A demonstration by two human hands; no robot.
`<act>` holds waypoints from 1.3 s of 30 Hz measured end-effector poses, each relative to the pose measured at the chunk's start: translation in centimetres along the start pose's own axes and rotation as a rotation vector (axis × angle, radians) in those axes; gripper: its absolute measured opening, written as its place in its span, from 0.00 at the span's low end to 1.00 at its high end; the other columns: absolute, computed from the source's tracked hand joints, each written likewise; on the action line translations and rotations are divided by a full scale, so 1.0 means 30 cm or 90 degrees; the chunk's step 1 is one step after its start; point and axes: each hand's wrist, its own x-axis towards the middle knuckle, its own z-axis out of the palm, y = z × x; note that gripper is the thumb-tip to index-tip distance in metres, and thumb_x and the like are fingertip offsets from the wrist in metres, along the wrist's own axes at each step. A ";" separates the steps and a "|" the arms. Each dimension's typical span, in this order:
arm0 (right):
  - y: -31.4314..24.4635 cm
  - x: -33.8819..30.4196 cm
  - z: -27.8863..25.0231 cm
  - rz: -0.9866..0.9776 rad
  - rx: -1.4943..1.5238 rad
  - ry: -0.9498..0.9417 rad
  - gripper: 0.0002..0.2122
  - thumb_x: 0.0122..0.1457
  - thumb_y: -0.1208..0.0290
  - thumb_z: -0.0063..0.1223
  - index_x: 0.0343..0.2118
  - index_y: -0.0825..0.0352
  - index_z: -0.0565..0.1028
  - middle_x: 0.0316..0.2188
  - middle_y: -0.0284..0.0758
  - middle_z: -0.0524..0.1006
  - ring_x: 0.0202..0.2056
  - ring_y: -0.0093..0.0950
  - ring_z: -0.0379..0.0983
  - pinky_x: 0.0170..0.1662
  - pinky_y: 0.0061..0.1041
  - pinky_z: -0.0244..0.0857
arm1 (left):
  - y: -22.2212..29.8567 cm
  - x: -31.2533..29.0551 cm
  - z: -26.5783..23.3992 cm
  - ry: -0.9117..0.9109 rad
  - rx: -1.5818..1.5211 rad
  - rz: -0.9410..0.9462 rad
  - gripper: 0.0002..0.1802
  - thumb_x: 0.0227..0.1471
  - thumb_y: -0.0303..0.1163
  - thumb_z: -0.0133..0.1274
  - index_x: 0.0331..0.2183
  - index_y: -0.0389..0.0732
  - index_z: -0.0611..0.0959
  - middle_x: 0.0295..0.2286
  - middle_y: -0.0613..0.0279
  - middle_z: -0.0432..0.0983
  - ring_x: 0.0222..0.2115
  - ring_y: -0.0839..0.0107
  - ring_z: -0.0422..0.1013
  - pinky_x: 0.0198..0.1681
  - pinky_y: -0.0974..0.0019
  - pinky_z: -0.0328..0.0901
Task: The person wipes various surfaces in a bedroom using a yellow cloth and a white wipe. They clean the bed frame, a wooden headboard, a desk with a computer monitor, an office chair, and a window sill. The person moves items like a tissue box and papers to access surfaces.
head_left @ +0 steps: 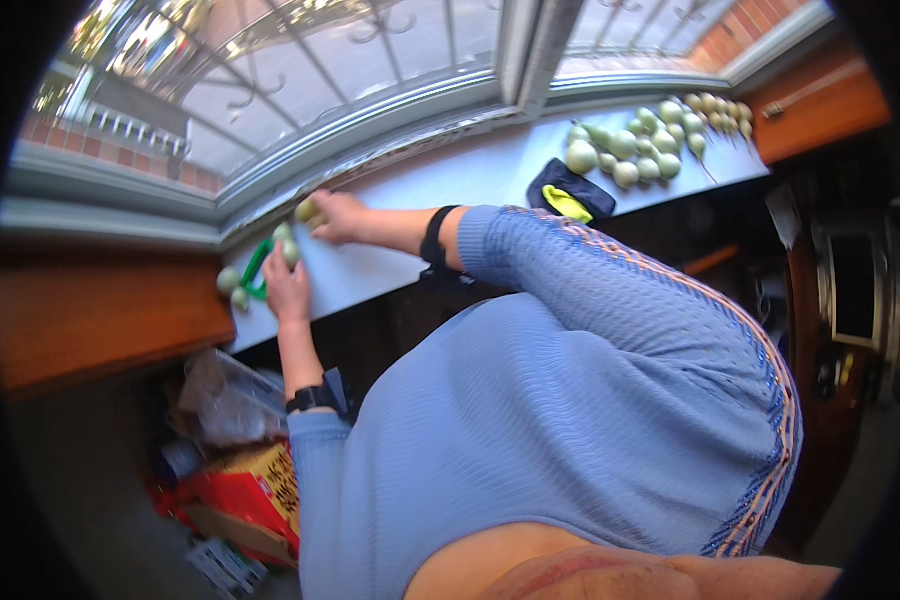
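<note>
On the white windowsill (380, 275) at the left, my left hand (288, 288) has its fingers closed around a small pale green gourd (288, 248). A green frame-shaped object (256, 268) lies right beside those fingers; whether they touch it cannot be made out. Two more pale gourds, one round (228, 279) and one smaller (240, 299), rest past it near the sill's left end. Close to the window frame, my right hand (338, 218) grips a small yellowish gourd (307, 211), partly hidden by the fingers.
Several pale green gourds (625, 145) cluster at the sill's right, with smaller tan ones (720, 107) beyond. A dark cloth item with a yellow patch (568, 203) lies before them. Barred windows (370, 60) border the far side. Plastic bags (225, 395) and a red box (245, 500) stand below left.
</note>
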 end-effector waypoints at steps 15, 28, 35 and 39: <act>0.522 -0.916 -1.263 0.119 -0.570 0.521 0.29 0.49 0.58 0.70 0.52 0.68 0.76 0.52 0.50 0.74 0.55 0.48 0.69 0.59 0.42 0.63 | 0.481 -0.091 0.116 0.116 -0.130 0.160 0.25 0.55 0.31 0.60 0.54 0.41 0.76 0.54 0.47 0.71 0.52 0.48 0.71 0.51 0.54 0.69; 0.798 -1.179 -1.362 0.395 -0.373 0.533 0.47 0.44 0.37 0.67 0.63 0.65 0.66 0.56 0.51 0.69 0.56 0.50 0.68 0.60 0.41 0.63 | 1.554 0.130 0.369 -0.358 -0.141 0.420 0.56 0.43 0.62 0.65 0.65 0.43 0.63 0.45 0.45 0.79 0.46 0.50 0.77 0.47 0.53 0.71; 0.734 -1.099 -1.282 0.397 -0.287 0.558 0.46 0.45 0.36 0.66 0.61 0.64 0.64 0.53 0.51 0.67 0.53 0.50 0.69 0.54 0.45 0.68 | 1.665 0.113 0.460 -0.418 -0.087 0.391 0.45 0.46 0.58 0.61 0.63 0.53 0.69 0.43 0.43 0.79 0.42 0.47 0.78 0.44 0.51 0.73; 0.717 -1.040 -1.209 0.322 -0.304 0.625 0.53 0.44 0.30 0.63 0.68 0.58 0.56 0.59 0.55 0.60 0.53 0.57 0.67 0.55 0.49 0.66 | 1.597 0.090 0.437 -0.352 -0.119 0.344 0.39 0.49 0.55 0.59 0.61 0.55 0.71 0.40 0.44 0.78 0.40 0.46 0.77 0.43 0.50 0.72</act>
